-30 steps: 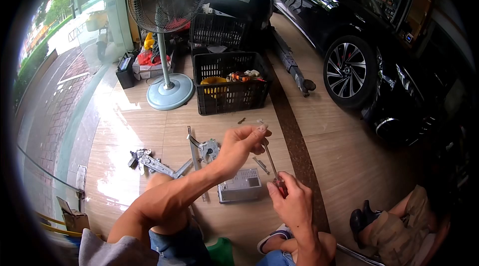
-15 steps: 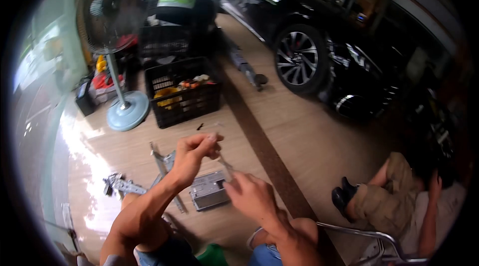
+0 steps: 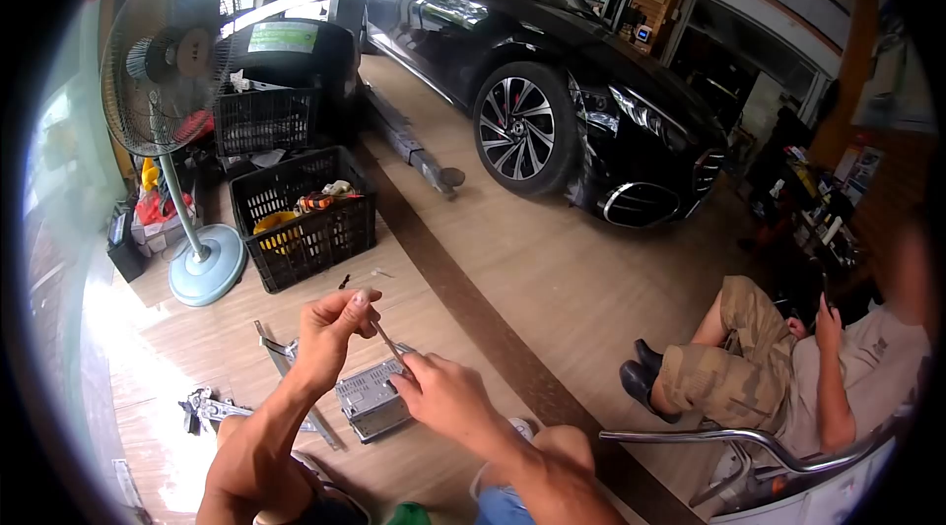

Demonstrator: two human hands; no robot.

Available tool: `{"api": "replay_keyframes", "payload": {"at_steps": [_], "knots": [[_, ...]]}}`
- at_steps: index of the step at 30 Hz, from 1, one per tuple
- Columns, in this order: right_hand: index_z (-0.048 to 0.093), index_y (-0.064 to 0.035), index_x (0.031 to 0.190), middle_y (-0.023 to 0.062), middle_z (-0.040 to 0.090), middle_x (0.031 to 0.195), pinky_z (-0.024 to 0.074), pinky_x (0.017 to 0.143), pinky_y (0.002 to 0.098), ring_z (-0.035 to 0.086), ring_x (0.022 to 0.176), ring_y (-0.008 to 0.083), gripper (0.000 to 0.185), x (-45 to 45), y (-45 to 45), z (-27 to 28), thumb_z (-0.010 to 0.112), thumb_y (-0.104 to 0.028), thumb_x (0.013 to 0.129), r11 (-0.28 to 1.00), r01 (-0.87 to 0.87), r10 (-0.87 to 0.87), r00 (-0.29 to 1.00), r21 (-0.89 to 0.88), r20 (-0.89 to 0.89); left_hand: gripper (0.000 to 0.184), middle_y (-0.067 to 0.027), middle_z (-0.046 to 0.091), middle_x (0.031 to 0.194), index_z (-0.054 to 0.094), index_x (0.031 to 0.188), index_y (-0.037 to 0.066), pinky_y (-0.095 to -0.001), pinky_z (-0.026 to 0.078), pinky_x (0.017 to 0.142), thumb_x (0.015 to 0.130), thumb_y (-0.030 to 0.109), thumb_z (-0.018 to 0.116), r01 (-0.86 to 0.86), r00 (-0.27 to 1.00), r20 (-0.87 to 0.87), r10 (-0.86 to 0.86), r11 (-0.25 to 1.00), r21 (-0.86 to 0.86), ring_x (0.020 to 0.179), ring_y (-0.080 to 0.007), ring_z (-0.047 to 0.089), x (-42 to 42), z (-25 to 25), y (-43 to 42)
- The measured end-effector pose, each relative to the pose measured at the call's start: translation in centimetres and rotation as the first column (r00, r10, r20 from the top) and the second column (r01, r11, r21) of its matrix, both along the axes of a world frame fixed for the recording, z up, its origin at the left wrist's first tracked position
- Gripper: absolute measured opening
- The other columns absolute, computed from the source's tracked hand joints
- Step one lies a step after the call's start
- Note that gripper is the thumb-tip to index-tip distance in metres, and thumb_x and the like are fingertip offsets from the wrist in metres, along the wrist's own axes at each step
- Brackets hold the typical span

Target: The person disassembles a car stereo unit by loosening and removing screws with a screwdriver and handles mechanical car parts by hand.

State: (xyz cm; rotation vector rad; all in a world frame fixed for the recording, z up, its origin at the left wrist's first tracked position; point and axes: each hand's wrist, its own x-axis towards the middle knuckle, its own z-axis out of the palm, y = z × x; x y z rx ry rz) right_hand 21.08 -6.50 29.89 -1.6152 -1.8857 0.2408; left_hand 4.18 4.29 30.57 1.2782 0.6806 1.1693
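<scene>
My left hand (image 3: 330,328) is closed in a pinch, thumb against fingers; what the fingertips hold is too small to make out. A thin metal rod (image 3: 388,338), like a screwdriver shaft, slants between my two hands, its upper end at the left fingers. Round its lower end my right hand (image 3: 448,395) is closed, and any handle is hidden in the palm. Below the hands, on the floor, lies a silver metal box (image 3: 367,395) with slotted vents, like a car stereo unit. Metal brackets (image 3: 212,409) and a long metal strip (image 3: 271,348) lie left of it.
A black crate (image 3: 320,254) of tools stands ahead, beside a pedestal fan (image 3: 207,264). A black car (image 3: 631,146) is parked beyond, with a jack (image 3: 419,156) near its wheel. At right sits a person (image 3: 734,367) holding a phone, behind a chrome rail (image 3: 680,441).
The camera view has tilted up and turned right, so more of the car and the seated person shows. Both hands keep nearly the same pose around the rod.
</scene>
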Motion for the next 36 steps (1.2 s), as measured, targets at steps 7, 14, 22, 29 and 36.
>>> {"api": "replay_keyframes", "payload": {"at_steps": [7, 14, 22, 29, 36], "knots": [[0.067, -0.0046, 0.107, 0.0162, 0.075, 0.093, 0.0582, 0.067, 0.0464, 0.073, 0.079, 0.0376, 0.022, -0.2, 0.0, 0.3, 0.069, -0.024, 0.097, 1.000, 0.005, -0.006, 0.999, -0.017, -0.038, 0.032, -0.0047, 0.071, 0.083, 0.075, 0.105, -0.004, -0.0288, 0.052, 0.076, 0.104, 0.027, 0.068, 0.063, 0.996, -0.063, -0.064, 0.998, -0.012, 0.076, -0.0103, 0.062, 0.5, -0.2, -0.7], [0.063, -0.0007, 0.106, 0.0225, 0.073, 0.095, 0.0580, 0.072, 0.0504, 0.072, 0.086, 0.0429, 0.023, -0.2, 0.3, 1.0, 0.063, -0.023, 0.100, 0.998, 0.029, -0.035, 0.995, -0.060, -0.093, 0.024, -0.0055, 0.073, 0.094, 0.071, 0.113, -0.006, -0.0277, 0.056, 0.079, 0.104, 0.016, 0.067, 0.267, 0.954, -0.126, -0.273, 0.962, -0.058, 0.087, -0.0110, 0.067, 1.6, -0.7, -2.0], [0.064, -0.0006, 0.104, 0.0216, 0.073, 0.096, 0.0587, 0.071, 0.0493, 0.072, 0.083, 0.0420, 0.022, 0.1, 0.5, 0.6, 0.063, -0.023, 0.099, 0.999, 0.036, -0.036, 0.994, -0.001, -0.099, 0.024, -0.0058, 0.073, 0.094, 0.072, 0.111, -0.006, -0.0274, 0.056, 0.078, 0.103, 0.016, 0.069, 0.247, 0.957, -0.143, -0.254, 0.967, -0.059, 0.087, -0.0108, 0.066, 1.7, -1.1, -1.6], [0.065, -0.0011, 0.105, 0.0209, 0.073, 0.094, 0.0588, 0.070, 0.0479, 0.073, 0.082, 0.0411, 0.022, 0.0, 0.6, 0.8, 0.065, -0.022, 0.098, 0.999, 0.036, -0.033, 0.994, 0.023, -0.101, 0.022, -0.0045, 0.073, 0.091, 0.074, 0.105, -0.004, -0.0266, 0.053, 0.078, 0.101, 0.017, 0.072, 0.214, 0.960, -0.175, -0.217, 0.976, -0.039, 0.087, -0.0091, 0.063, 1.6, -0.9, -1.4], [0.066, -0.0010, 0.104, 0.0206, 0.073, 0.091, 0.0579, 0.068, 0.0478, 0.072, 0.080, 0.0408, 0.021, -0.1, 0.4, 1.1, 0.067, -0.021, 0.097, 0.999, 0.038, -0.035, 0.993, 0.026, -0.111, 0.021, -0.0041, 0.073, 0.091, 0.075, 0.105, -0.004, -0.0264, 0.053, 0.077, 0.101, 0.017, 0.073, 0.209, 0.958, -0.190, -0.214, 0.977, -0.044, 0.086, -0.0089, 0.063, 1.4, -0.7, -1.6]]}}
